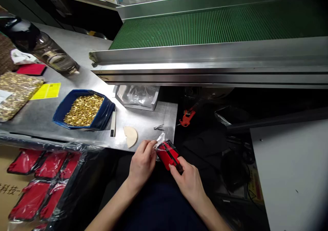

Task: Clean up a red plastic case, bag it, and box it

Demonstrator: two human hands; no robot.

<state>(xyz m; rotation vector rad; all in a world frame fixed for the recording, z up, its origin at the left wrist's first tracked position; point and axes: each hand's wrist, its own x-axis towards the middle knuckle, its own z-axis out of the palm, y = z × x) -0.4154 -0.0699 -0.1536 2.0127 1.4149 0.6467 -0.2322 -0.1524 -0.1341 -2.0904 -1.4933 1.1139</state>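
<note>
Over my lap I hold a small red pouch (166,154) with a dark stripe, partly covered by a clear plastic bag (161,139). My left hand (142,161) pinches the bag at the pouch's upper left end. The fingers of my right hand (189,179) grip the pouch's lower right end, thumb on top. Just beyond, on the metal table (151,121), lie a pale half-round disc (131,136) and a small metal tool (158,127), perhaps tweezers or clippers.
A blue tray (58,116) of small gold pieces and a grey tray (149,107) of clear bags stand on the table. Bagged red pouches (32,197) fill a carton at lower left. A green conveyor belt (194,26) runs across the back. A bottle (55,55) stands left.
</note>
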